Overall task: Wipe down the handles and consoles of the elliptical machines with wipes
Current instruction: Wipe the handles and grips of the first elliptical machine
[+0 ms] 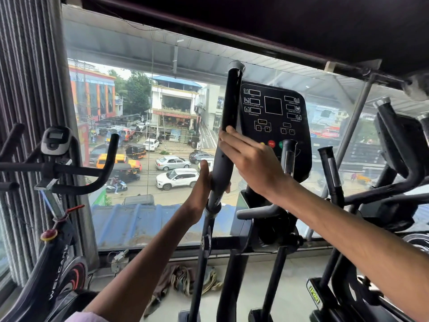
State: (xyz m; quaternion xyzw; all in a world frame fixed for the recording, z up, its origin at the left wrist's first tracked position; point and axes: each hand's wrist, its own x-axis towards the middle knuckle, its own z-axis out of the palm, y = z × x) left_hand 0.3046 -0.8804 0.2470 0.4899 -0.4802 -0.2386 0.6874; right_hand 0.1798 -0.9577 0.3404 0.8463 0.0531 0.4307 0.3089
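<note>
The elliptical's long black left handle (231, 101) rises in front of the window. My left hand (198, 194) grips its lower part from the left, with fingertips showing past the handle's right side. My right hand (253, 159) reaches across from the right, its straight fingers resting against the handle's middle. No wipe shows in either hand. The black console (276, 112), with dark displays and a red stop button, stands just right of the handle. Below it are a short grip with a silver sensor (289, 159) and the machine's right handle (329, 168).
An exercise bike with a small display (55, 140) and curved handlebars (109, 159) stands at the left. A second machine (399, 147) crowds the right side. Crumpled cloths (192, 280) lie on the floor under the window glass (144, 112).
</note>
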